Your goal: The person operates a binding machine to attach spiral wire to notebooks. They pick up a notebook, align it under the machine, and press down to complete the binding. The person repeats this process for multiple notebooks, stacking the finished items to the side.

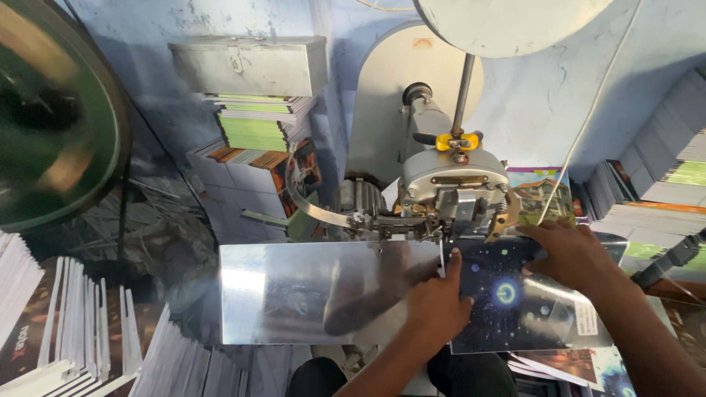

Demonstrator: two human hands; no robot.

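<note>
Both hands rest flat on a dark glossy booklet with a starry cover and a glowing blue ring (pixel 515 301), which lies on the shiny sheet-metal worktop (pixel 294 290) with its far edge pushed in under the head of the grey metal stitching machine (pixel 452 187). The left hand (pixel 437 298) presses on the booklet's left edge, its fingers (pixel 454 262) held together and pointing towards the machine head; the right hand (pixel 570 250) lies on the far right corner, fingers spread lightly over the cover, pinching nothing. Judging by this, the step in hand is lining up the booklet's edge under the head, and the next move seems to call for holding it square and steady with fingertips kept back from the head just beyond them. To the left of the fingers stand stacks of white-edged booklets (pixel 81 331); beyond and to the right, more piled printed books (pixel 662 169).
</note>
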